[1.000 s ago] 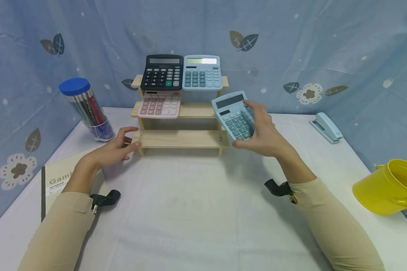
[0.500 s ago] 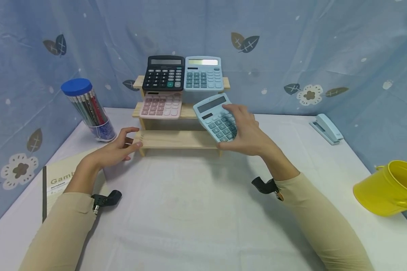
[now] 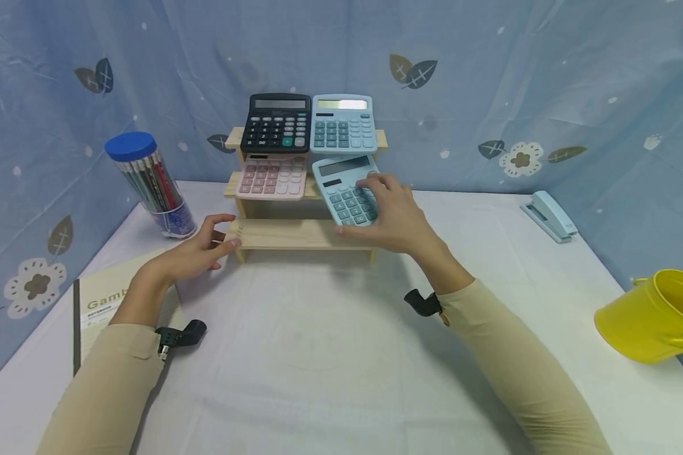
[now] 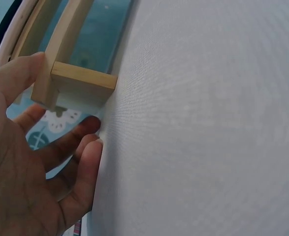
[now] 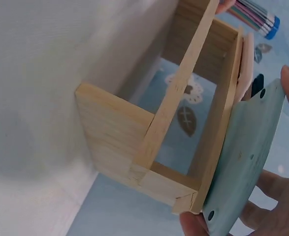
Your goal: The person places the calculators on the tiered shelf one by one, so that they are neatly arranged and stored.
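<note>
A three-tier wooden display stand (image 3: 290, 234) stands on the table. My left hand (image 3: 196, 254) holds the left end of its lowest step, thumb at the front edge and forefinger at the back. In my right hand (image 3: 401, 221) is a light blue calculator (image 3: 341, 183), gripped by its right side and lower edge. It leans, slightly turned, over the right half of the middle step. In the right wrist view the calculator's back (image 5: 245, 157) lies against the step's edge. A pink calculator (image 3: 273, 178) sits left on that step, its upper part hidden under the tier above.
A black calculator (image 3: 277, 123) and another light blue one (image 3: 343, 123) stand on the top tier. Left are a blue-lidded tub of pencils (image 3: 150, 183) and a notebook (image 3: 99, 287). To the right are a light blue stapler (image 3: 549, 216) and a yellow bucket (image 3: 640, 319).
My right hand has carried the light blue calculator leftward from beside the stand onto the middle step, beside the pink one, and turned it more upright. The left hand has stayed put.
</note>
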`<act>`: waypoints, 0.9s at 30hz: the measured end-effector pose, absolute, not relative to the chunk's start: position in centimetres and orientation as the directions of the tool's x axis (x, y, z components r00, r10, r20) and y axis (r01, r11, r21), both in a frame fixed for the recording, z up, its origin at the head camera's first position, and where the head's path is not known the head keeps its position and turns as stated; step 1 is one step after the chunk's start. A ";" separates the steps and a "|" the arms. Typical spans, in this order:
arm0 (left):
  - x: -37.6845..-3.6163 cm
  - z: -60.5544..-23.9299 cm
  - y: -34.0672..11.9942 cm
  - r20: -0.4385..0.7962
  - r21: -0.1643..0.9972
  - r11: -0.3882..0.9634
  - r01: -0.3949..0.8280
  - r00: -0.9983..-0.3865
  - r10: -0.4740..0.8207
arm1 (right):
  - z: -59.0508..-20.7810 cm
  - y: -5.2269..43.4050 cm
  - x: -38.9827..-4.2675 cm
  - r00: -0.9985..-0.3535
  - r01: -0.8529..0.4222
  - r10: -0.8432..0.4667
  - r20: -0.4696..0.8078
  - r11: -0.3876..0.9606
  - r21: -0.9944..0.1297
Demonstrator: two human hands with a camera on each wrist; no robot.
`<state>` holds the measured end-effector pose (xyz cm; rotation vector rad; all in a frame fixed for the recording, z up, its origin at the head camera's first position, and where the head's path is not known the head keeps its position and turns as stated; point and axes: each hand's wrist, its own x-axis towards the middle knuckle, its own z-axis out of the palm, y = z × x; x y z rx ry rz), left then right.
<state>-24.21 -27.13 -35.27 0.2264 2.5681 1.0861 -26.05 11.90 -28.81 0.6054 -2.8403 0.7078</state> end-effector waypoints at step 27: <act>-24.1 -35.4 -27.1 -0.232 0.733 0.680 0.022 -0.932 0.280 | -28.1 11.2 -29.0 -0.862 -0.506 -0.438 0.253 0.734 -0.454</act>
